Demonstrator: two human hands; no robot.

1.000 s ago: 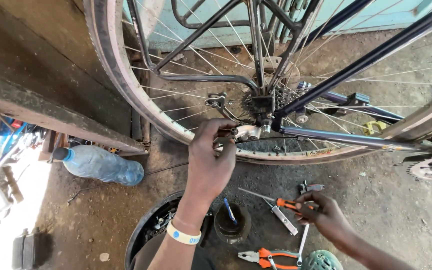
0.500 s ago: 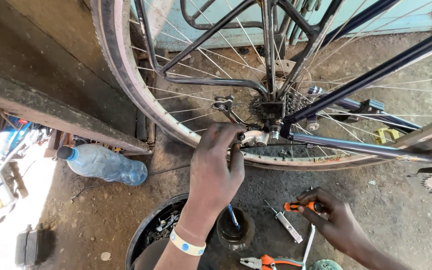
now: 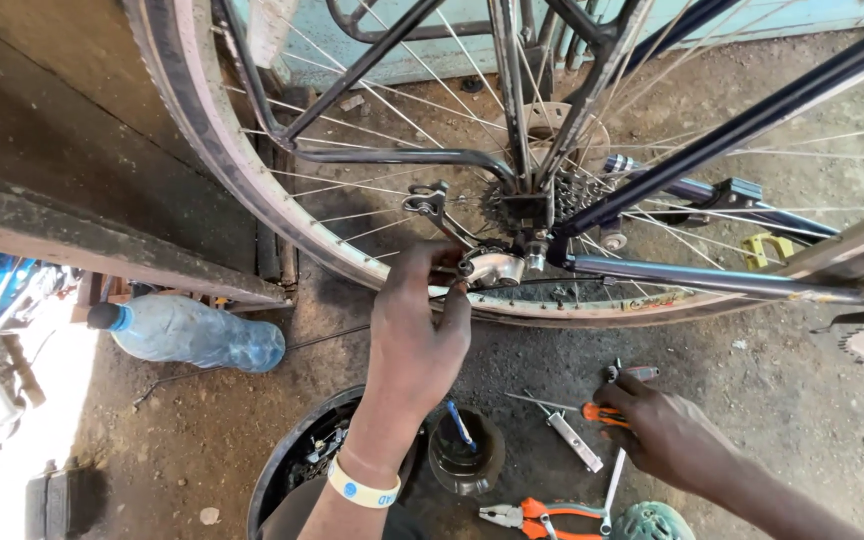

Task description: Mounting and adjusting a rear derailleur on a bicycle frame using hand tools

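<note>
Bottle: a clear plastic bottle (image 3: 192,335) with a blue cap lies on the ground at 9 o'clock, well apart from both hands, long axis left-right.
Tub: a dark round tub (image 3: 287,470) at 6 o'clock, below the left wrist; small metal parts lie in it, too dim to name.
Left hand: the left hand (image 3: 414,335) reaches up toward 12 o'clock, fingers pinched together on the derailleur (image 3: 492,268) at the lower edge of the wheel (image 3: 207,120). The derailleur sits just right of the fingertips, by the cogs (image 3: 567,195) and axle.
Jar: a small dark jar (image 3: 464,458) between the hands, with a blue-handled tool standing in it.
Pliers: orange-handled pliers (image 3: 542,515) on the ground at 6 o'clock.
Right hand: the right hand (image 3: 664,432) lies at 4 o'clock, fingers closing on an orange-handled screwdriver (image 3: 597,410), shaft running left-right; a firm grip cannot be told.
Nearer hand: the left is on the derailleur; the right is well apart from it.
</note>
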